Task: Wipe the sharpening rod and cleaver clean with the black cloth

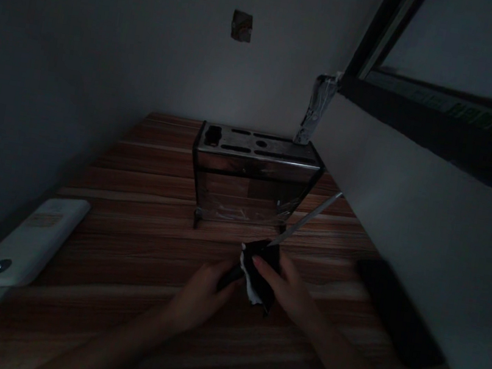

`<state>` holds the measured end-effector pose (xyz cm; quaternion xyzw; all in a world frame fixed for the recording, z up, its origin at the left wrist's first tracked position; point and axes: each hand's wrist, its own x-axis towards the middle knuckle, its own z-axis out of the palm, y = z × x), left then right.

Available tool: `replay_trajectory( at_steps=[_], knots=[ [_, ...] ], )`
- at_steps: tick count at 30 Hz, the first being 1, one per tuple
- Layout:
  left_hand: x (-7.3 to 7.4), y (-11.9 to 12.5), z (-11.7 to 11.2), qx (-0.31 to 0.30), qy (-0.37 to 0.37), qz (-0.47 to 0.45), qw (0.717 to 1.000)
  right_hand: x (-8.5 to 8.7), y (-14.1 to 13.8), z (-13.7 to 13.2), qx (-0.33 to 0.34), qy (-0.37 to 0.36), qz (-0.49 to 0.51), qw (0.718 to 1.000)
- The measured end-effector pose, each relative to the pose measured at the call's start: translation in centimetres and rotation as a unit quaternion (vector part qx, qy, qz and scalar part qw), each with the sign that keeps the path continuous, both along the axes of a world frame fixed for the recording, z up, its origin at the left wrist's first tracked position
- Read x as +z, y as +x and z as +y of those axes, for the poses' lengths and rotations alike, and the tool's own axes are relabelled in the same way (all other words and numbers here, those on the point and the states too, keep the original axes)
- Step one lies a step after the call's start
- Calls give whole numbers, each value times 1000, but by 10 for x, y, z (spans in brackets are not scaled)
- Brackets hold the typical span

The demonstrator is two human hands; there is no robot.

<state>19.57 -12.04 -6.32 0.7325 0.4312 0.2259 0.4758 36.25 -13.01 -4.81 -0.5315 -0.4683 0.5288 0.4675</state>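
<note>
My left hand [202, 295] is closed round the dark handle [231, 276] of a long, slim metal tool [305, 221]. Its pale shaft points up and to the right; whether it is a flat knife blade or a round sharpening rod I cannot tell in this dim light. A black cloth [263, 282] with a white ragged edge covers the shaft close to the handle. My right hand [289, 283] grips this cloth, thumb on top. Just beyond the hands stands a knife block [260, 167] with a metal top, slots, holes and a see-through front.
A white power bank [29, 241] with a cable lies on the left of the wood-grain table [144, 243]. Near the right wall rests a dark flat object [400, 312]. Behind the block, a plastic-wrapped strip [316, 109] reaches a dark window frame [423, 109].
</note>
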Motion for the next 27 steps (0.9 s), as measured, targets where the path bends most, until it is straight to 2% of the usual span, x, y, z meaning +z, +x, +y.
replay_trajectory(
  at_steps=[5, 9, 13, 19, 23, 27],
  knots=[
    [1, 0, -1, 1, 1, 16, 1000, -7, -3, 1, -37, 9, -11, 999],
    [0, -1, -2, -6, -1, 18, 1000, -10, -3, 2, -30, 9, -19, 999],
    [-2, -2, -2, -12, 0, 25, 1000, -7, -4, 3, -25, -3, -25, 999],
    [0, -2, 0, -17, -2, 17, 1000, -2, -4, 3, -33, -48, 16, 998],
    [2, -1, 0, -16, -1, -2, 1000, 2, -3, 5, -48, -58, 29, 997],
    [2, -1, 0, -17, 4, 19, 1000, 2, 1, 6, -61, -57, 52, 995]
  ],
)
